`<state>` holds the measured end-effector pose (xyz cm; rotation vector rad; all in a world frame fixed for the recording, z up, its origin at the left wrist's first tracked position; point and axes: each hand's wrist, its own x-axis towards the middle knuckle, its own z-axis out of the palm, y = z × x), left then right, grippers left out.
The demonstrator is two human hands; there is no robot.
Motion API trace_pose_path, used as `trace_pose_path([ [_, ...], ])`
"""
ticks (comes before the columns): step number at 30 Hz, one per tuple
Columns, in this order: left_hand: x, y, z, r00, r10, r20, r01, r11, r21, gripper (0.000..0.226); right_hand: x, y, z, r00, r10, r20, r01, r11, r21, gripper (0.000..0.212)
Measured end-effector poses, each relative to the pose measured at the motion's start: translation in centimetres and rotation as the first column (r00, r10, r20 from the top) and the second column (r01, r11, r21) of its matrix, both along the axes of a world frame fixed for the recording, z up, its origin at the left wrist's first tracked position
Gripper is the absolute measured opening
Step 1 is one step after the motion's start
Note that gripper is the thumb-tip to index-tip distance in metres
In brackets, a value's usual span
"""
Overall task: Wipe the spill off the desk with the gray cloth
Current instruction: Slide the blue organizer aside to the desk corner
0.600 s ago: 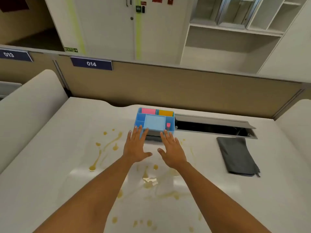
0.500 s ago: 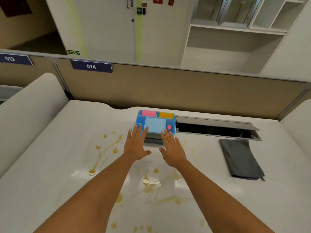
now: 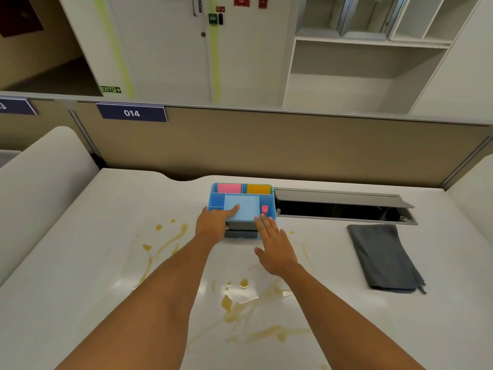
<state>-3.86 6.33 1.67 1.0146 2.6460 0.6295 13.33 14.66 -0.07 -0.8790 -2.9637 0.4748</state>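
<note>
Both hands flat, nothing gripped: left hand (image 3: 213,222) and right hand (image 3: 276,247) seemingly shifting the blue organizer (image 3: 241,202); gray cloth (image 3: 384,257) untouched, grab next.

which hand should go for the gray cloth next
Right, probably. The gray cloth lies on the desk's right side, nearer the open right hand; the left hand rests on the blue organizer.

White table (image 3: 80,263) with yellow-brown spill (image 3: 240,311); dark gray cloth (image 3: 384,257); blue organizer tray (image 3: 214,200) holding pink (image 3: 229,188) and orange pads (image 3: 258,189).
</note>
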Motion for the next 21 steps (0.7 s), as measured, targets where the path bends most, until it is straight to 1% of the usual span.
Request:
trace_pose_path([
  [1, 0.2, -0.2, -0.2, 0.998, -0.02, -0.06, 0.02, 1.0, -0.004, 0.055, 0.2, 0.1, 0.0, 1.0, 0.009, 0.02, -0.009, 0.999, 0.032, 0.08],
  [3, 0.7, -0.9, -0.8, 0.992, -0.076, -0.099, 0.076, 0.997, -0.001, 0.046, 0.5, 0.3, 0.0, 0.997, 0.026, 0.072, -0.036, 0.989, 0.142, 0.081],
  [4, 1.0, -1.2, -1.1, 0.993, -0.082, -0.085, 0.085, 0.996, 0.031, 0.046, 0.6, 0.2, 0.0, 0.996, 0.026, 0.084, -0.041, 0.982, 0.187, 0.082],
  [5, 1.1, -1.6, -1.3, 0.991, -0.098, -0.093, 0.101, 0.995, 0.029, 0.049, 0.7, 0.1, 0.1, 0.996, 0.026, 0.089, -0.045, 0.976, 0.213, 0.082],
  [7, 1.7, -2.0, -1.3, 0.984, -0.139, -0.11, 0.145, 0.988, 0.044, 0.05, 0.9, -0.3, 0.4, 0.995, 0.033, 0.092, -0.054, 0.97, 0.236, 0.083],
  [10, 2.1, -2.8, -0.6, 0.996, -0.075, -0.054, 0.082, 0.987, 0.141, 0.046, 1.2, -1.3, 1.1, 0.995, 0.041, 0.092, -0.065, 0.96, 0.271, 0.083],
  [15, 0.5, -5.8, 1.8, 0.995, 0.04, -0.096, -0.018, 0.976, 0.216, 0.042, 1.3, -3.7, 2.0, 0.994, 0.072, 0.08, -0.092, 0.953, 0.29, 0.084],
  [18, -1.0, -8.9, 3.5, 0.988, 0.137, -0.067, -0.11, 0.945, 0.309, 0.04, 1.4, -5.4, 2.2, 0.991, 0.096, 0.092, -0.12, 0.944, 0.307, 0.082],
  [21, -2.6, -13.2, 4.5, 0.975, 0.2, -0.102, -0.155, 0.928, 0.338, 0.039, 1.4, -7.2, 1.9, 0.987, 0.118, 0.105, -0.145, 0.944, 0.295, 0.08],
])
